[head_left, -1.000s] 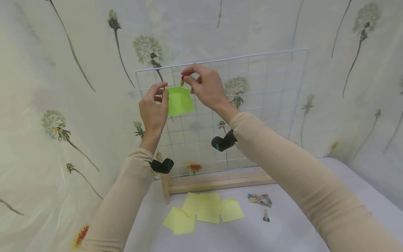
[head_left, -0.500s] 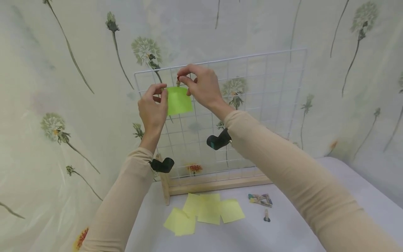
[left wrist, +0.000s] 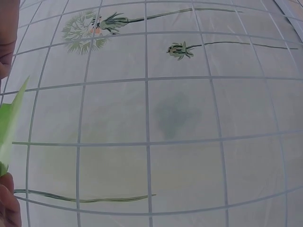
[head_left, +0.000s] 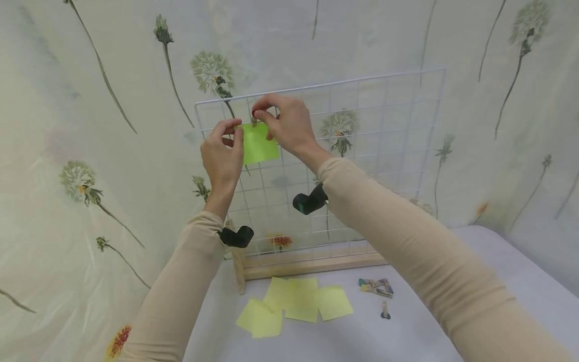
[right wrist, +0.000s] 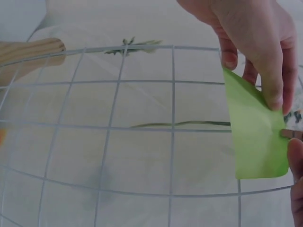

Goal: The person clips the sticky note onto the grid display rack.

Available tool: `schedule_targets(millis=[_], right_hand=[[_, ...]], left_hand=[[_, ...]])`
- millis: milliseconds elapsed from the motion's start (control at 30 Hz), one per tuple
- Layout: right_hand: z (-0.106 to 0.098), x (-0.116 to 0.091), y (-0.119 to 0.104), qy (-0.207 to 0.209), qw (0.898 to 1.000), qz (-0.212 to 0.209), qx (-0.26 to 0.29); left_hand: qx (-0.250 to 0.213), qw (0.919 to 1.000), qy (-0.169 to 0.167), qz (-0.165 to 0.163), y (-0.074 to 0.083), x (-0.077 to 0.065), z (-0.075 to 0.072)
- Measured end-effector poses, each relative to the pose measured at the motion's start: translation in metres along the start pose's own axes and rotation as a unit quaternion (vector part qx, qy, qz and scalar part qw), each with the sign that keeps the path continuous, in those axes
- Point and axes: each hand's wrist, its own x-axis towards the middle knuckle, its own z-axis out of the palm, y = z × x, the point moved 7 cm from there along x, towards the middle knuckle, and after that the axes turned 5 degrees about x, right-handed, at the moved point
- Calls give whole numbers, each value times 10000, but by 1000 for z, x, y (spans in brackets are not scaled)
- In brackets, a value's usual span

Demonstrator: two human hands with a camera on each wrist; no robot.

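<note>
A bright green sticky note [head_left: 260, 146] lies against the upper left of a white wire grid [head_left: 353, 176]. My left hand [head_left: 221, 153] pinches the note's left edge between thumb and fingers. Thumb and forefinger of my right hand [head_left: 289, 123] squeeze the red end of a small wooden clothespin [head_left: 254, 120], whose tip meets the note's top edge. In the right wrist view the clothespin [right wrist: 291, 134] points at the edge of the note [right wrist: 258, 137]. Only a sliver of the note [left wrist: 7, 127] shows in the left wrist view.
The grid stands on a wooden base [head_left: 312, 265] on a white-covered table [head_left: 344, 342]. Several yellow sticky notes [head_left: 300, 301] lie in front of it. To their right are a small pile of clothespins [head_left: 377, 287] and a single clothespin [head_left: 385, 310]. A flower-patterned curtain [head_left: 135, 201] hangs behind.
My right hand has moved slightly left and down, bringing the clothespin onto the note's top edge. The note now looks flatter. My left hand keeps its hold.
</note>
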Motion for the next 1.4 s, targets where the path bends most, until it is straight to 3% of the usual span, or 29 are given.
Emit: schedule_targets(millis=[433,1000,1200,1400], right_hand=[[-1,11,-9,-358,9928,-276,-1111],[5,7,-5,-450,9902,-73,-1319],[0,1,-5,-430,9827,-267,-1783],[1,-3,-12,-470,9810,-553,-1797]], left_hand=[[36,10000,-22,7,2,2,3],[122,9999,11,26,0,-1,4],[186,9995,-77,225,3,-3,12],[430,9984,65,354,-2,-2,3]])
